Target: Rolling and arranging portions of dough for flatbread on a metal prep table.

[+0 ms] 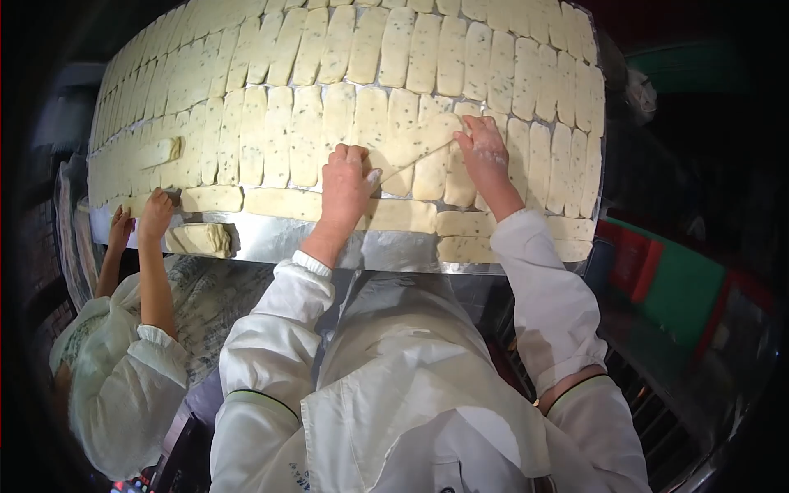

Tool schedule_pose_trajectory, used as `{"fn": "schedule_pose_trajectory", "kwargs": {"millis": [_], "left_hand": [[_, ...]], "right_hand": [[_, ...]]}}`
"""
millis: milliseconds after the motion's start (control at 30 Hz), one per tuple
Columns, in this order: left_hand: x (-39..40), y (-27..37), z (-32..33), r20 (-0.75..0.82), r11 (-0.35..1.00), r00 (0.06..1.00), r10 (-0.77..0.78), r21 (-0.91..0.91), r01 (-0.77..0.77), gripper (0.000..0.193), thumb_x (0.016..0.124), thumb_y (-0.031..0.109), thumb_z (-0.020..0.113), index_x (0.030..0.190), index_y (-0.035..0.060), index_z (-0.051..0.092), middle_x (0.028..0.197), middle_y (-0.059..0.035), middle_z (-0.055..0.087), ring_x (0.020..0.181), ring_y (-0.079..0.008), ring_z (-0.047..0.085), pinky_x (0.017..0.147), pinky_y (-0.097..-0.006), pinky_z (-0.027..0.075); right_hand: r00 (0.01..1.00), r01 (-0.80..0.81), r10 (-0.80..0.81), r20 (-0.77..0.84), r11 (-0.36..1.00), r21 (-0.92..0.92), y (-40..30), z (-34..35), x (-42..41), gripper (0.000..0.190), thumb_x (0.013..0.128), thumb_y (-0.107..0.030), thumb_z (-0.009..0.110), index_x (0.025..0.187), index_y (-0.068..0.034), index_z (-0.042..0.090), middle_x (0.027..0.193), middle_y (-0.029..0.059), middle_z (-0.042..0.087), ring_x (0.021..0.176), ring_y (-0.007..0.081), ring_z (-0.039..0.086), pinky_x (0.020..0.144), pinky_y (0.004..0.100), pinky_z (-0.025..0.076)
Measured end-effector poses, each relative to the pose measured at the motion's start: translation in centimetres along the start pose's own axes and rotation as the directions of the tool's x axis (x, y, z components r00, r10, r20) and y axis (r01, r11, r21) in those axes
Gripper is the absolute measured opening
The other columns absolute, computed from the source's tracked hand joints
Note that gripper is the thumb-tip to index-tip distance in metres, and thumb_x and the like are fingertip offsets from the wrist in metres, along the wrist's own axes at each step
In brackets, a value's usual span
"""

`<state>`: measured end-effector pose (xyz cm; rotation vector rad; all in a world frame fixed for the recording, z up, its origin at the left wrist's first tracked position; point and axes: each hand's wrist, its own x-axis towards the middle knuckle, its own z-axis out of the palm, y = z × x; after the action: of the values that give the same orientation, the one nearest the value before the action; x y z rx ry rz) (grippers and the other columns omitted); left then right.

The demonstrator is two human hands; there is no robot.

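A long flat strip of pale dough (422, 140) with dark green flecks slants between my two hands, above other strips. My left hand (347, 185) grips its lower left end, fingers curled over the dough. At the upper right end, my right hand (487, 151) pinches the strip between thumb and fingers. Beneath it, rows of similar dough strips (291, 135) lie side by side on a metal-topped table (277, 237). Strips laid crosswise (400, 215) run along the near side, just below my left hand.
At the left, a co-worker's hand (155, 215) is at a dark flat tool (175, 197) beside the dough; their other hand (121, 227) is nearby. A folded dough stack (197, 240) sits at the near edge, a smaller folded piece (161, 152) atop the rows.
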<state>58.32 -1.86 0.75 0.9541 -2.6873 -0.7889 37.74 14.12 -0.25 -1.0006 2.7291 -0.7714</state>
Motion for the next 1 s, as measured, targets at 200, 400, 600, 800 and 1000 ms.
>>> {"fn": "schedule_pose_trajectory", "kwargs": {"millis": [200,400,600,800,1000], "left_hand": [[0.2,1.7,0.9,-0.024,0.999,0.999,0.029,-0.021,-0.030,0.039,0.073,0.011,0.081,0.103,0.0053,0.057,0.102,-0.0132,0.057,0.099,-0.0333,0.055,0.083,-0.0445,0.044],[0.1,1.7,0.9,0.066,0.909,0.990,-0.128,-0.392,0.144,0.035,0.080,0.005,0.076,0.107,0.0022,0.054,0.091,-0.0143,0.063,0.085,-0.0287,0.061,0.079,-0.0388,0.048],[-5.4,-2.3,-3.7,0.477,0.465,0.839,-0.263,-0.699,0.543,0.027,0.091,0.007,0.070,0.115,-0.0033,0.065,0.095,-0.0035,0.068,0.081,-0.0076,0.061,0.073,-0.0231,0.050],[-11.8,-4.8,-2.6,0.515,0.437,0.779,-0.359,-0.644,0.628,0.012,0.091,0.006,0.069,0.103,0.0011,0.069,0.086,0.0021,0.066,0.074,-0.0048,0.055,0.065,-0.0221,0.046],[-12.9,-5.4,-0.8,0.339,0.551,0.787,-0.515,-0.572,0.608,0.012,0.090,0.005,0.068,0.101,-0.0001,0.070,0.084,-0.0016,0.069,0.072,-0.0074,0.058,0.067,-0.0239,0.048]], "right_hand": [[0.996,-0.078,0.077,0.034,0.997,0.019,0.0,1.5,2.4,0.033,0.084,-0.019,0.073,0.113,-0.008,0.060,0.101,0.0125,0.063,0.103,0.0344,0.060,0.090,0.0428,0.050],[0.980,-0.198,0.191,0.052,0.956,0.219,-1.9,0.1,1.8,0.032,0.085,-0.007,0.070,0.114,-0.002,0.058,0.098,0.0111,0.065,0.089,0.0238,0.063,0.080,0.0371,0.051],[0.937,-0.278,0.135,0.322,0.845,0.456,-2.8,-3.5,-8.2,0.020,0.086,-0.009,0.070,0.103,-0.001,0.061,0.086,0.0091,0.066,0.076,0.0169,0.062,0.071,0.0308,0.052],[0.833,-0.370,0.095,0.546,0.829,0.420,-2.3,-0.7,-16.7,0.019,0.085,-0.009,0.070,0.099,-0.002,0.059,0.085,0.0095,0.065,0.077,0.0210,0.064,0.073,0.0338,0.052],[0.905,-0.174,-0.006,0.424,0.907,0.384,-2.2,1.2,-17.0,0.021,0.084,-0.008,0.070,0.101,-0.005,0.059,0.090,0.0126,0.064,0.084,0.0307,0.066,0.073,0.0414,0.051]]}}
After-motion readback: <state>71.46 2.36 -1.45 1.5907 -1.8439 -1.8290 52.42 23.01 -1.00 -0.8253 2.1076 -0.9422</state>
